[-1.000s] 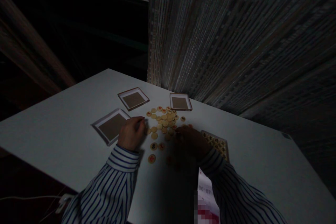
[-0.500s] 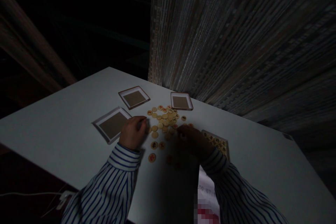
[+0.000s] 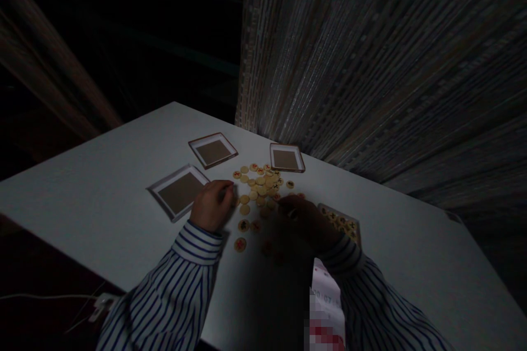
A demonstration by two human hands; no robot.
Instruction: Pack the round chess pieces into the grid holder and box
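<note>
A heap of round tan game discs with red or black marks lies on a white table. My left hand rests at the heap's left edge, fingers curled and pinched on something too small to make out. My right hand sits in deep shadow at the heap's right side, fingers bent over the discs; whether it holds one is hidden. Both arms wear striped sleeves. A tray holding several discs lies just right of my right hand.
Three shallow square trays with brown bottoms stand round the heap: one left of my left hand, one behind it, one at the back near a woven wall. A few loose discs lie nearer me. The room is dark.
Both hands stay at the heap with only slight shifts. The view has drifted a little, so everything sits slightly further right.
</note>
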